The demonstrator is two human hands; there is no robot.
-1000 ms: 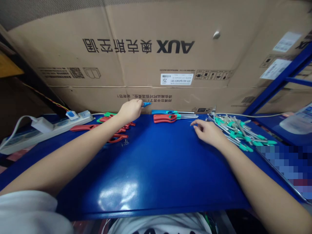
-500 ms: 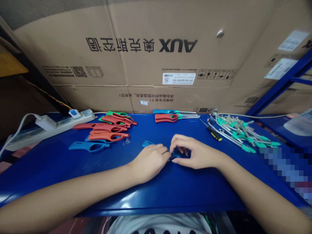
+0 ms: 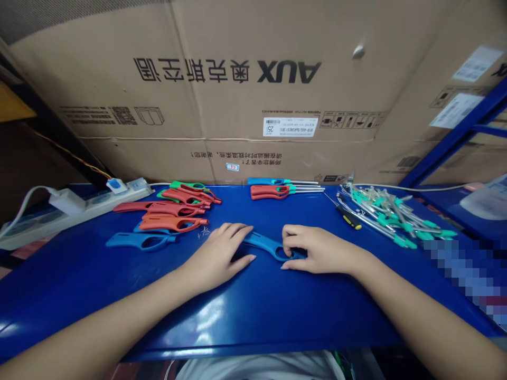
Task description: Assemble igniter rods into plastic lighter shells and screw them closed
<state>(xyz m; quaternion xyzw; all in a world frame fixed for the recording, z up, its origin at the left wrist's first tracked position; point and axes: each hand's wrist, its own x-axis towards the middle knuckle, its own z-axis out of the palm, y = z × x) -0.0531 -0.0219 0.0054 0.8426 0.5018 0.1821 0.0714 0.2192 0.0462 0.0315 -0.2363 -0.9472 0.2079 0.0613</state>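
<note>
A blue lighter handle (image 3: 263,244) with a trigger opening lies on the blue table in front of me. My right hand (image 3: 312,248) pinches its narrow right end between thumb and curled fingers. At the other end my left hand (image 3: 225,253) is open, thumb and fingers apart, its fingertips beside the handle's wide end; whether they touch it I cannot tell. Just left of that hand lie some tiny metal wire pieces (image 3: 205,231). Further left rest several lighter handles, among them a blue one (image 3: 138,241), an orange one (image 3: 170,224) and a red one (image 3: 174,208).
Lighters with metal tubes (image 3: 273,191) lie at the back middle. To the right sit a black-and-yellow screwdriver (image 3: 349,217) and a pile of metal tubes with green ends (image 3: 396,214). A white power strip (image 3: 91,207) lies at the left, before a cardboard wall (image 3: 222,116).
My left hand has moved left, away from my right hand, and its fingers have spread. More of the blue lighter handle now shows. My right hand stays at its right end.
</note>
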